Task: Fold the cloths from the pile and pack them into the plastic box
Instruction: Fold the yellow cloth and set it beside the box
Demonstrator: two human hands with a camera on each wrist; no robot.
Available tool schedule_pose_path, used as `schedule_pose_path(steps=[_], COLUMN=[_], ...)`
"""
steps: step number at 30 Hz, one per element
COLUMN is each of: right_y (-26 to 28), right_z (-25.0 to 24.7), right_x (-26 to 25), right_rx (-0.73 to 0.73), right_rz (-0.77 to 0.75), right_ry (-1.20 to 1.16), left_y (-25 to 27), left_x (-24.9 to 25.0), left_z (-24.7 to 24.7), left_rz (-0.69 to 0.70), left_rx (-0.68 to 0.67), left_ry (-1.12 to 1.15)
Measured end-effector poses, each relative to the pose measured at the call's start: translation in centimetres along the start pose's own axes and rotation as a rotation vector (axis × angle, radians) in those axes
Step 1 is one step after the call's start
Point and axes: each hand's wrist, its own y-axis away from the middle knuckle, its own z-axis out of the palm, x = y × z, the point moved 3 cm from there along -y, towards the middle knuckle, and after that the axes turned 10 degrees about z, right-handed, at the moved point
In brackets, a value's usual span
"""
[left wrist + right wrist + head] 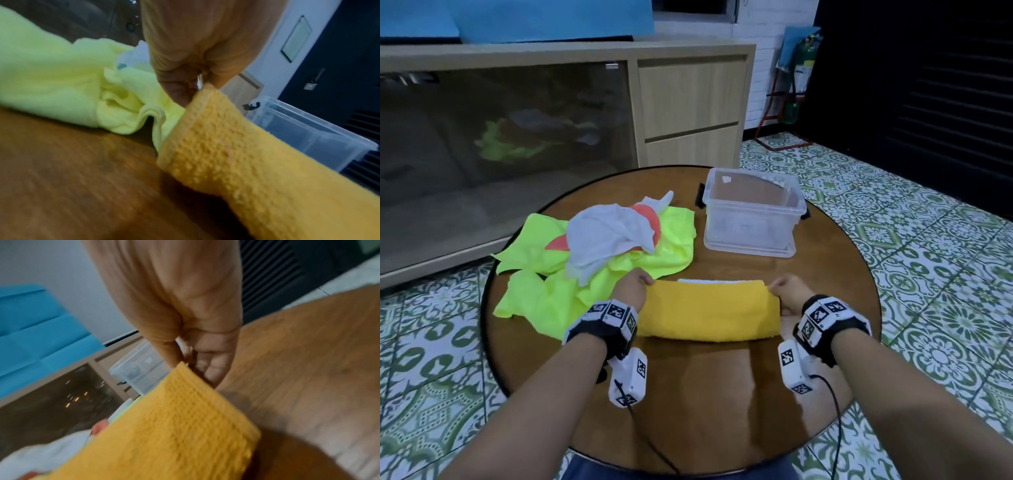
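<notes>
Two hands held one yellow cloth (709, 310) by its far corners: the left hand (631, 287) pinched the left corner between thumb and fingers, and the right hand (789, 291) pinched the right corner the same way, so each grip was closed on fabric. The cloth lay folded over on the round wooden bench (688, 394), its near fold resting on the wood and a white edge showing along the far side. Just to the left, touching the yellow cloth's end, sprawled the pile (592, 260): neon green cloths spread flat beneath a crumpled white cloth (609, 236) with an orange cloth (654, 222) peeking out from under it. The pile crowded the left hand, its green folds lying right beside the knuckles. Beyond the right half of the yellow cloth stood the clear plastic box (751, 214), open, apart from the cloth, with bare wood between them. A small black item (700, 195) sat at the box's left side. Behind the bench ran a low wooden cabinet (688, 102) with a dark glass front, and patterned green tiles (928, 240) covered the floor
</notes>
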Motion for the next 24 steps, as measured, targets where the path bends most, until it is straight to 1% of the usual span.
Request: schedule_pose_path(steps=[3, 4, 5, 6, 9, 12, 14, 15, 17, 19, 20, 22, 24], right_y=[-0.5, -0.4, -0.4, -0.5, -0.2, 0.0, 0.3, 0.5, 0.7, 0.8, 0.9, 1.2, 1.2], right_z=[1.1, 1.4, 1.7, 1.9, 2.1, 2.6, 2.8, 3.0, 3.3, 3.5, 3.6, 3.6, 3.6], right_x=[0.1, 0.1, 0.1, 0.3, 1.0, 1.9, 2.4, 2.6, 3.0, 3.0, 2.9, 2.6, 2.4], right_rx=[-0.117, -0.157, -0.168, -0.155, -0.028, 0.054, 0.081, 0.090, 0.097, 0.116, 0.140, 0.205, 0.239], right_rz=[0.091, 0.100, 0.086, 0.057, -0.050, -0.148, -0.179, -0.184, -0.196, -0.225, -0.238, -0.254, -0.257], right_ry=[-0.155, -0.222, -0.239, -0.239, -0.163, -0.145, -0.131, -0.104, -0.010, 0.110, 0.160, 0.231, 0.314], left_y=[-0.2, -0.1, 0.1, 0.3, 1.3, 2.1, 2.4, 2.6, 2.8, 3.1, 3.2, 3.2, 3.0], left_x=[-0.1, -0.1, 0.0, 0.0, -0.3, -1.4, -1.8, -1.8, -1.5, -1.2, -1.0, -0.9, -1.2], left_z=[0.8, 1.1, 1.4, 1.8, 2.5, 2.8, 2.8, 2.9, 3.5, 4.0, 4.2, 4.2, 4.1], left_rz=[-0.094, -0.115, -0.113, -0.091, -0.022, -0.039, -0.054, -0.057, -0.046, -0.015, 0.002, 0.029, 0.047], left_rx=[0.008, -0.015, -0.047, -0.072, -0.103, -0.015, 0.049, 0.045, -0.026, -0.111, -0.130, -0.127, -0.123], left_ry=[0.182, 0.234, 0.266, 0.272, 0.191, 0.194, 0.196, 0.188, 0.143, 0.015, -0.052, -0.140, -0.201])
